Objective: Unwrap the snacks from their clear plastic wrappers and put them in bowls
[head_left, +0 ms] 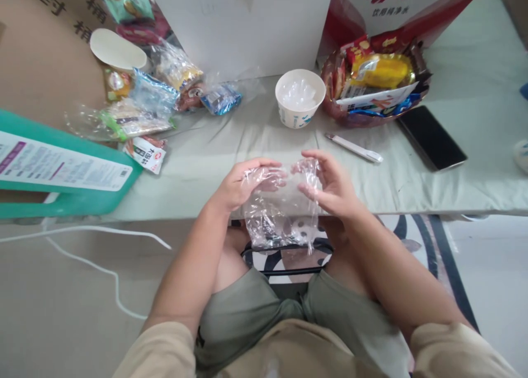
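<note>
A crinkled, see-through plastic bag [280, 215] hangs between my two hands, in front of the table's near edge and above my lap. My left hand [251, 182] is on its upper left side, fingers curved, with film over the fingertips. On the upper right side, my right hand [328, 182] has the film between its thumb and bent fingers. The bag looks to hold nothing, and the floor pattern shows through it. Just beyond my hands stands a white paper cup [300, 98] with crumpled clear plastic inside. A white, pen-like utility knife [353, 148] lies to its right.
A basket of packaged snacks [377, 83] and a black phone [432, 137] are at the right. Several snack packets [152, 92] and a white oval lid [118, 49] lie at the left. A green jug [78, 166] rests by the left edge; a white cable [94, 229] runs below.
</note>
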Action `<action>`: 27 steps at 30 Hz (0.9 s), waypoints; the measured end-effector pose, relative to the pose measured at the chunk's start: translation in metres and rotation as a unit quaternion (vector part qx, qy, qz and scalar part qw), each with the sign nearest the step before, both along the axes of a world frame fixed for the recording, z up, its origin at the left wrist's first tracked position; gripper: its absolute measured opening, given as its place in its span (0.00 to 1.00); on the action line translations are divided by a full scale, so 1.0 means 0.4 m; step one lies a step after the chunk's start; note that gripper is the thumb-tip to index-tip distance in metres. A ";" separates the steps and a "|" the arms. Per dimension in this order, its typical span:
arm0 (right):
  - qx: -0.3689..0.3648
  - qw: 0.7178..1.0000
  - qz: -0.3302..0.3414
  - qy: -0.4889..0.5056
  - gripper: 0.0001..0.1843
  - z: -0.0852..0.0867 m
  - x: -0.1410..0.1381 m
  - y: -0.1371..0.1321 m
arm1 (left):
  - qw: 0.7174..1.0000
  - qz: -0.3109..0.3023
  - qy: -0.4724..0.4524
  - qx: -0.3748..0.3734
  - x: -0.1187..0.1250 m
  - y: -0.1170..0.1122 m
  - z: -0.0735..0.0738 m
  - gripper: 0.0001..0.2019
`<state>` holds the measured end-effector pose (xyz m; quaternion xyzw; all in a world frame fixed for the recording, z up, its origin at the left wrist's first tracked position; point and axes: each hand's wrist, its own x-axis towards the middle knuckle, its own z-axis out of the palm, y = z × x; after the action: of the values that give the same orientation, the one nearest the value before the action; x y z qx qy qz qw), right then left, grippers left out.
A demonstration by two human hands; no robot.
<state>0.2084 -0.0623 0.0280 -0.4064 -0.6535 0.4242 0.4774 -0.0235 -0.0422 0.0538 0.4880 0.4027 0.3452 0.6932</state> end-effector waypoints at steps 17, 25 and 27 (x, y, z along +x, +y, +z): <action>-0.324 0.934 -0.054 0.141 0.44 -0.011 -0.026 0.036 | 0.985 0.135 0.110 -0.006 0.009 0.063 -0.041 0.13; -0.240 0.947 -0.143 0.159 0.37 -0.053 -0.010 0.051 | 0.999 0.003 0.008 -0.051 0.017 0.066 -0.060 0.24; -0.234 0.938 -0.163 0.198 0.40 -0.055 0.006 0.057 | 0.998 -0.006 0.033 -0.061 0.028 0.062 -0.057 0.22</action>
<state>0.2109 -0.0396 0.0061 -0.5153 -0.3534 0.5535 0.5507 -0.0123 -0.0176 0.0308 0.4585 0.4426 0.2992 0.7102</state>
